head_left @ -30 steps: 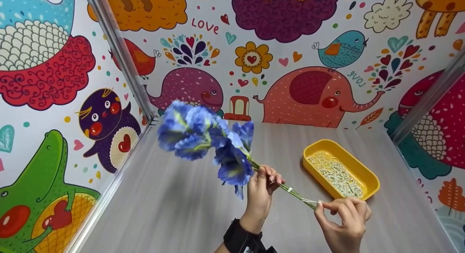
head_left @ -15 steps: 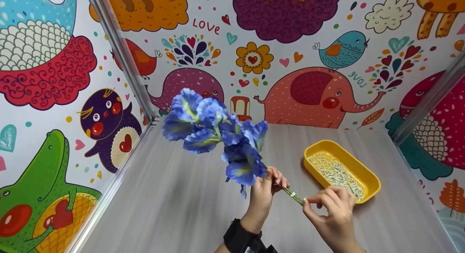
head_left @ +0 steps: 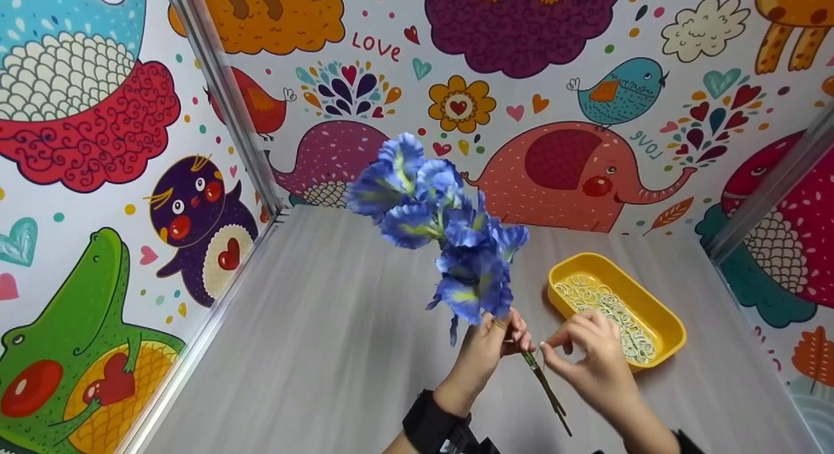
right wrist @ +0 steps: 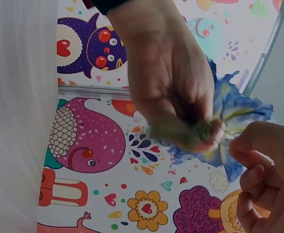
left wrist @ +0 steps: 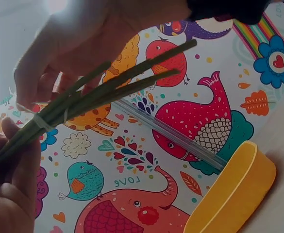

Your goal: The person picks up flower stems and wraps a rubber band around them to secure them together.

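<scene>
My left hand [head_left: 483, 346] grips a bunch of blue artificial flowers [head_left: 443, 226] by the green stems [head_left: 550, 395], just below the blooms. The blooms lean up and to the left, while the cut stem ends point down toward me. A pale rubber band [left wrist: 43, 122] encircles the stems close to my left fingers in the left wrist view. My right hand [head_left: 589, 353] is just right of the stems, its thumb and index finger pinching a thin white band at the fingertips. In the right wrist view my left hand hides most of the stems.
A yellow tray [head_left: 671, 337] with many loose pale rubber bands [head_left: 612, 317] stands on the grey table [head_left: 313, 350] to the right, behind my right hand. Walls with cartoon prints [head_left: 554, 174] enclose the table at the back and sides.
The flowers and my left hand have moved right and slightly up, with the stems turning steeper. My right hand has moved left and up along the stems, close to my left fingers.
</scene>
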Demonstrator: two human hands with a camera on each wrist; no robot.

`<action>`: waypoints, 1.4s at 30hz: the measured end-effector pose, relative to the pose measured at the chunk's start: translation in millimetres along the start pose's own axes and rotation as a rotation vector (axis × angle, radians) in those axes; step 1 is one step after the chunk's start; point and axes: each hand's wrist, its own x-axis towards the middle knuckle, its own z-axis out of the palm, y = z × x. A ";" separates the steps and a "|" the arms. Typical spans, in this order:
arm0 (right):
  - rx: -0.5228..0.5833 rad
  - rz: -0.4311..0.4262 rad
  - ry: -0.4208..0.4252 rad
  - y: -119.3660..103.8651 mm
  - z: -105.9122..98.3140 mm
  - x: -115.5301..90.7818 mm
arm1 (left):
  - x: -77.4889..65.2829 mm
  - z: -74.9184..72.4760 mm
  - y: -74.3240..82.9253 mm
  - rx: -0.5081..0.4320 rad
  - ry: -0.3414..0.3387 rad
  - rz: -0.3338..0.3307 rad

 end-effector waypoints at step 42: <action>0.071 0.251 -0.259 15.4 -0.1 0.4 | 13.6 -13.6 13.2 -0.284 0.024 -0.076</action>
